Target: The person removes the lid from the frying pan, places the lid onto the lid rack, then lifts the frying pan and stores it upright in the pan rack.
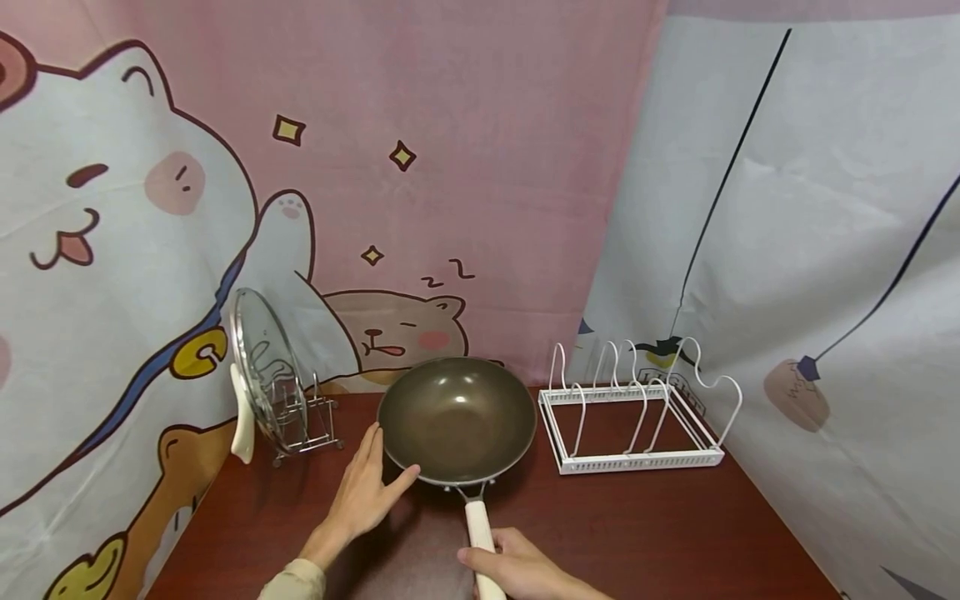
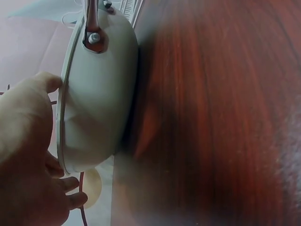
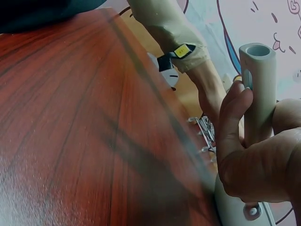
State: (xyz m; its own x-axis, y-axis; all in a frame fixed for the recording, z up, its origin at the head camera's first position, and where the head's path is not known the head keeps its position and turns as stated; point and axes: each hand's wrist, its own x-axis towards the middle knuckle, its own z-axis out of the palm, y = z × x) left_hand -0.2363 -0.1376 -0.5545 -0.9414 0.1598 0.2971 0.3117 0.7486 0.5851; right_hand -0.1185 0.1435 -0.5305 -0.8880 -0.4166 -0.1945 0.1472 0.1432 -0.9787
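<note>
A dark-bottomed wok [image 1: 459, 429] with a cream handle [image 1: 480, 527] sits at the middle of the scene, its bowl facing up. My right hand [image 1: 521, 567] grips the handle, its thumb along one side, as the right wrist view shows. At the wok's near left side, my left hand [image 1: 362, 493] touches the rim with its fingers and thumb spread and mostly straight. The left wrist view shows the pale outer wall [image 2: 96, 101] of the wok close over the table, with the thumb [image 2: 49, 82] at the rim.
At the back left a glass lid [image 1: 273, 367] with a cream handle stands upright in a small wire rack [image 1: 322, 425]. A white rack [image 1: 641, 461] with several upright loops stands on the right. Behind the reddish-brown table [image 1: 637, 533] hangs a printed cloth [image 1: 487, 167].
</note>
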